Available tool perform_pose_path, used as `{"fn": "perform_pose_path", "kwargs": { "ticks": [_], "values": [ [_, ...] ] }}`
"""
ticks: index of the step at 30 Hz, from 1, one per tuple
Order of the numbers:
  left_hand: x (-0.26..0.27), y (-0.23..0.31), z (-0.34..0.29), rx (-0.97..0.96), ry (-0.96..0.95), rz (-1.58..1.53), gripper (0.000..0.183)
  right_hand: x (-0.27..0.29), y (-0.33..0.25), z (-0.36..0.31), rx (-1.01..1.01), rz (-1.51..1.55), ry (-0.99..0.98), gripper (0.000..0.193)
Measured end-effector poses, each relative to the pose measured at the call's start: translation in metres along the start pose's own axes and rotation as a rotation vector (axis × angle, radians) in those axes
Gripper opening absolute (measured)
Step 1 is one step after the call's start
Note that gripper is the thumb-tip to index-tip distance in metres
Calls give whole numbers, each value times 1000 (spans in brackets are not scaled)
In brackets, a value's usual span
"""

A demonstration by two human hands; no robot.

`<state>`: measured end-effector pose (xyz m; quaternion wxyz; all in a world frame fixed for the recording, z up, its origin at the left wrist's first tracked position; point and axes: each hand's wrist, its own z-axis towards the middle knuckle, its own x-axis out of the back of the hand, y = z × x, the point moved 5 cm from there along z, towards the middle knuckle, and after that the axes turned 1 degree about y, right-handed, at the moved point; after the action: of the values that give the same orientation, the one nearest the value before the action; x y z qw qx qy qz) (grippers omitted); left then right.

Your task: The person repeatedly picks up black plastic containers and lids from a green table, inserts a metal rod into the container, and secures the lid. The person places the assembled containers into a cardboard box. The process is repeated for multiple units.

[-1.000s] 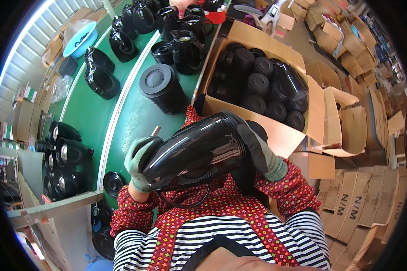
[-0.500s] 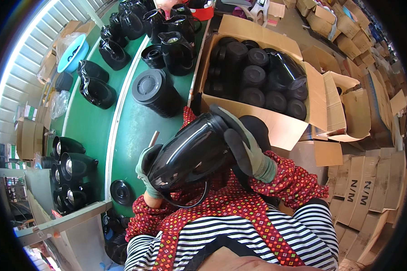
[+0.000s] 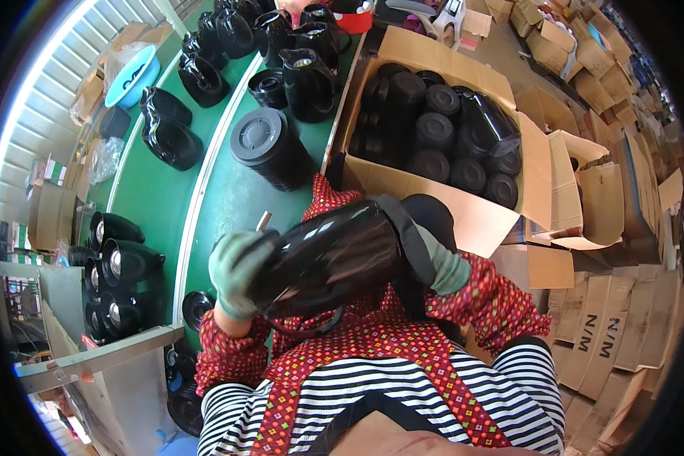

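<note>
A glossy black jug [image 3: 334, 254] lies sideways across my lap, its looped handle [image 3: 311, 328] hanging on the side towards me. My gloved right hand [image 3: 442, 262] is closed around the jug's right end, dark fingertips curled over it. At the other end, my gloved left hand [image 3: 235, 273] presses against the jug, smeared by motion, with its fingertips hidden. Just beyond that hand the tip of a thin metallic rod [image 3: 263, 221] shows; whether it is held or lies on the table cannot be told. Behind the jug, a stack of round black lids [image 3: 270, 148] stands on the green table [image 3: 213, 209].
An open carton [image 3: 463, 216] of black cylindrical parts stands at the far right, with one glossy jug [image 3: 490, 125] on top. More black jugs [image 3: 308, 83] stand at the back. Several shiny-lined black bodies [image 3: 133, 258] and a blue basin [image 3: 133, 76] are on the left.
My left hand has shifted left and up around the jug's end, turning its back into view. The jug has rolled, so its handle shows less. My right fingers wrap further behind it.
</note>
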<state>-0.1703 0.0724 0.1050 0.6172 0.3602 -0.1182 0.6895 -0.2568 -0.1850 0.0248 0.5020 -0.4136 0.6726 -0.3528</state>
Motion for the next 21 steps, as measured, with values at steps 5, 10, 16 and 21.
{"fn": "perform_pose_path", "kwargs": {
  "ticks": [5, 10, 16, 21],
  "values": [
    [-2, -22, -31, 649, 130, -576, 52, 20, -19, -17, -40, -222, -187, 77],
    [-23, -35, -54, 803, 74, -740, 57, -19, -50, -31, 851, -452, -189, 80],
    [11, 39, 31, -312, -136, 105, 52, 7, 5, -13, -283, 302, -160, 74],
    [-22, -14, -11, 786, 68, -706, 56, -14, -40, -31, 689, -249, 21, 80]
  ]
}}
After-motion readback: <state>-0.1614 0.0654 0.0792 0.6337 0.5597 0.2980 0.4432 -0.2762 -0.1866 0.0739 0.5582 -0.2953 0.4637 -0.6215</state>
